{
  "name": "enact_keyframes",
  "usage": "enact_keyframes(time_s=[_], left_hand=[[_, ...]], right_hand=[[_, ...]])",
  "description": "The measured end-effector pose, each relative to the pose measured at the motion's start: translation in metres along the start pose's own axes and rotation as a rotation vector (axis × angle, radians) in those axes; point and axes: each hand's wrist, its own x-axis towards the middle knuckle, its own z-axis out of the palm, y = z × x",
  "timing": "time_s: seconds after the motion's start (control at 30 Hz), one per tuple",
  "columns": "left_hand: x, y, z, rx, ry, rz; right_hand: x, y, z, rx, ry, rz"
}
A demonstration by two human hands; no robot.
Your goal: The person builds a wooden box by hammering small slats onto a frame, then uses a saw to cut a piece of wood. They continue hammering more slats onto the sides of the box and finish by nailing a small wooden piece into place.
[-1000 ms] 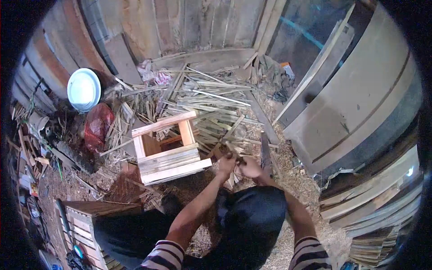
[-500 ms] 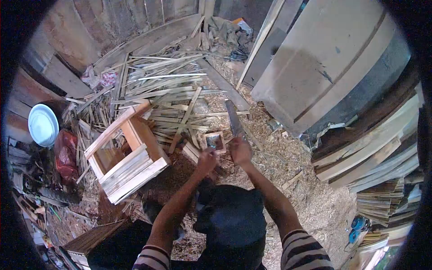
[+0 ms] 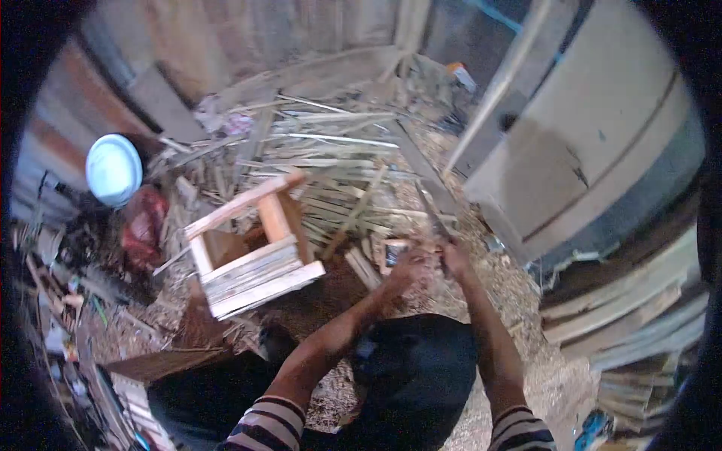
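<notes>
My right hand (image 3: 456, 261) is closed round the near end of a handsaw, whose dark, narrow blade (image 3: 432, 213) points away from me. Close by on the left, my left hand (image 3: 408, 270) looks closed, but motion blur hides what its fingers hold. It overlaps the near right part of a small square wooden frame (image 3: 387, 258) with a dark middle, lying on the shavings. Further left stands a larger, box-like wooden piece (image 3: 259, 264) with an open top, tilted to my view.
Thin wood strips (image 3: 331, 161) lie heaped ahead. Wood shavings (image 3: 489, 282) cover the floor. Large panels (image 3: 587, 143) lean at the right, above stacked boards (image 3: 624, 293). A white basin (image 3: 113, 171) and a red bag (image 3: 144, 225) are at the left.
The view has shifted, so most things appear further right and the image is blurrier. My left hand now covers more of the small frame. The saw blade looks narrower and more slanted.
</notes>
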Motion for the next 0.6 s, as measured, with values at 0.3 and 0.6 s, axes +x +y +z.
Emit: enact_keyframes(time_s=[0.3, 0.6], left_hand=[[-0.127, 0.173, -0.086, 1.358, 0.954, 0.517], [-0.183, 0.145, -0.154, 1.67, 1.199, 0.357]], right_hand=[[-0.124, -0.306, 0.032, -0.194, -0.2, -0.203], [-0.206, -0.227, 0.12, -0.18, -0.175, -0.235]])
